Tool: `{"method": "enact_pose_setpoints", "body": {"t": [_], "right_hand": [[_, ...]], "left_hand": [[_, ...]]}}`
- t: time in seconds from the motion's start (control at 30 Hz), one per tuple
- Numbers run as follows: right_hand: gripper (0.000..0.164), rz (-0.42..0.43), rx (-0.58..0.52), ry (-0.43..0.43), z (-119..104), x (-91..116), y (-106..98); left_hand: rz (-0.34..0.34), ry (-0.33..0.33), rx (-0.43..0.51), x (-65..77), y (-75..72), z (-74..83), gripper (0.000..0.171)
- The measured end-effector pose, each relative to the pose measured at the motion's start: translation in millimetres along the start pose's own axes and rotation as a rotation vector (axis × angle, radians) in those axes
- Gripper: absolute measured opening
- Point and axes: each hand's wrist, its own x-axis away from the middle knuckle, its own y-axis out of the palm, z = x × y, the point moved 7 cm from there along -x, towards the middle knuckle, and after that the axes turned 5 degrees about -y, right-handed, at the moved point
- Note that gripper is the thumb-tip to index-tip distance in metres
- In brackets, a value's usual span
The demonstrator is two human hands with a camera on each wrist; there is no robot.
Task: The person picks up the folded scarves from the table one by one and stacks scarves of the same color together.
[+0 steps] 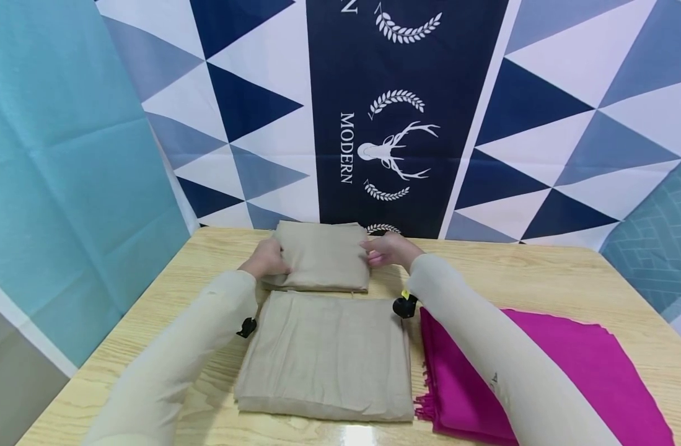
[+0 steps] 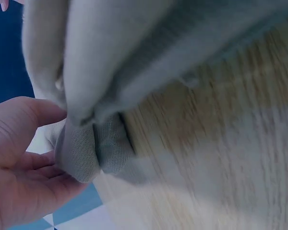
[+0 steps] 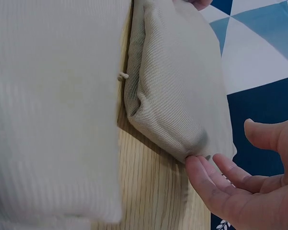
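Note:
A small folded beige cloth (image 1: 325,255) lies at the back of the table. My left hand (image 1: 268,257) holds its left edge; in the left wrist view the thumb is at the upper layers and the fingers reach under the rolled folds (image 2: 79,155). At the opposite edge is my right hand (image 1: 393,249). The right wrist view shows its extended fingertips (image 3: 194,165) touching the lower corner of the cloth, with the thumb apart from it. Just in front lies a larger folded beige cloth (image 1: 329,353), flat on the table.
To the right, a folded magenta scarf (image 1: 563,365) with a fringed edge lies partly under my right forearm. The wooden table (image 1: 541,272) ends at a patterned navy, white and blue hanging (image 1: 262,87). A light blue panel (image 1: 67,136) borders the left side.

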Motion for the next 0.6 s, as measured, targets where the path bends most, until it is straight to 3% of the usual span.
{"method": "enact_pose_setpoints", "body": {"t": [0.07,0.1,0.3,0.37,0.43,0.47,0.6], "right_hand": [[0.064,-0.02,-0.001,-0.001,-2,7,-1],[0.062,-0.016,0.011,0.001,-8,23,3],[0.067,0.042,0.045,0.017,-58,157,41],[0.069,0.045,0.045,0.011,-65,177,44],[0.07,0.047,0.037,0.016,-63,178,41],[0.069,0.022,0.022,0.011,-57,165,34],[0.064,-0.02,-0.01,0.01,-14,81,-2]], "left_hand": [[-0.008,0.001,-0.004,-0.8,0.4,2.6,0.048],[-0.013,-0.002,-0.005,-1.2,0.7,3.8,0.048],[-0.045,-0.009,-0.047,-3.7,2.4,12.9,0.049],[-0.055,-0.015,-0.055,-3.8,2.8,15.4,0.049],[-0.064,-0.026,-0.057,-4.5,3.1,18.1,0.047],[-0.066,-0.028,-0.057,-4.9,3.2,19.8,0.047],[-0.072,-0.038,-0.059,-8.0,6.0,25.3,0.045]]}}
